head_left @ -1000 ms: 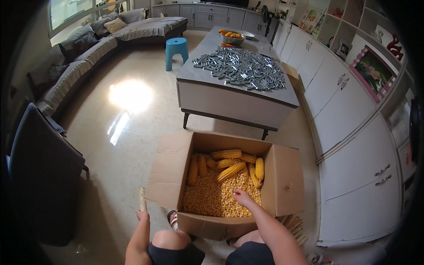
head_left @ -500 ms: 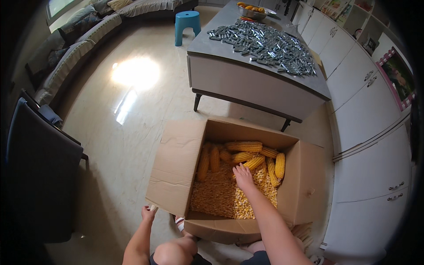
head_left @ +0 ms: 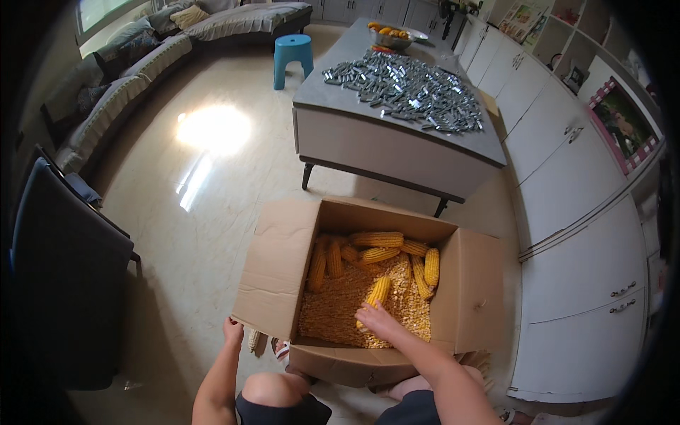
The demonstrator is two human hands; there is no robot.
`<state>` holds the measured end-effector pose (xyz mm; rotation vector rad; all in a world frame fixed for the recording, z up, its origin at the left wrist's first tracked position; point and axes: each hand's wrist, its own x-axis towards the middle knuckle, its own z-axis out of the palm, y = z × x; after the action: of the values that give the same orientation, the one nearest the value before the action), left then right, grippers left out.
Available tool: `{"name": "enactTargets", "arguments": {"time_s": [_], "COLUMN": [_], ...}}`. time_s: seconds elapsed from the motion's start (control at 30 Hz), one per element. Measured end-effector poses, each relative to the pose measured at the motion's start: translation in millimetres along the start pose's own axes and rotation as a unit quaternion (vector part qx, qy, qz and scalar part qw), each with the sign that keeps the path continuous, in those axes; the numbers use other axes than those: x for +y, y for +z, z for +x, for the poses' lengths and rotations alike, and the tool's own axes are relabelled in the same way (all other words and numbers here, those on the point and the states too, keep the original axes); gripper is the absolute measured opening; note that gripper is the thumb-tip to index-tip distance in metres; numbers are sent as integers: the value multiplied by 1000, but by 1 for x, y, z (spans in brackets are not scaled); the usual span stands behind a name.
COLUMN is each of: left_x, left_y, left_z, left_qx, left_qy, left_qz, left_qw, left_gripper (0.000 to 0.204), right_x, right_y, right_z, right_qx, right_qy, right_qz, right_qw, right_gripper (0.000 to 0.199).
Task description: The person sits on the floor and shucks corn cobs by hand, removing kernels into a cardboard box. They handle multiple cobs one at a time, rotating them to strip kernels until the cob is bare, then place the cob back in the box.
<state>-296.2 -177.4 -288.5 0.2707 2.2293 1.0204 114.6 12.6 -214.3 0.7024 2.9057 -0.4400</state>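
Note:
A large open cardboard box [head_left: 485, 283] stands on the floor before my knees. Loose yellow corn kernels [head_left: 333, 304] cover its bottom, and several whole ears of corn lie along its far side and far right corner. My right hand [head_left: 377, 320] is inside, closed round the lower end of an ear of corn [head_left: 380, 290] tilted up over the kernels. Outside the box, my left hand [head_left: 232, 331] is by the corner of the left flap [head_left: 273, 258], its fingers curled; what they hold, if anything, is hidden. A pale, bare-looking cob [head_left: 253, 340] shows just right of that hand.
Beyond the box stands a grey table [head_left: 397, 152] with many small silvery cylinders [head_left: 414, 88] and a metal bowl [head_left: 389, 39] of yellow things. A blue stool [head_left: 292, 57] is left of it. A dark chair [head_left: 71, 269] stands left, white cabinets [head_left: 567, 283] right.
My right hand has drawn an ear of corn from the pile toward me. The pale piece at my left hand's fingers is no longer there; a pale cob now shows beside that hand.

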Motion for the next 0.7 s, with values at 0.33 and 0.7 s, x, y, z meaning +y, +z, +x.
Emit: {"name": "enactTargets", "arguments": {"time_s": [0.33, 0.7], "left_x": [19, 263], "left_y": [-41, 55], "left_z": [8, -246], "left_qx": [133, -501], "left_qy": [10, 74], "left_qz": [-85, 33], "left_qw": [987, 861], "left_gripper": [43, 51], "right_x": [-32, -61], "right_y": [-79, -166], "right_z": [-53, -124], "right_qx": [211, 444], "right_qy": [329, 192], "right_qz": [460, 722], "right_qw": [797, 495], "right_gripper": [48, 45]}}
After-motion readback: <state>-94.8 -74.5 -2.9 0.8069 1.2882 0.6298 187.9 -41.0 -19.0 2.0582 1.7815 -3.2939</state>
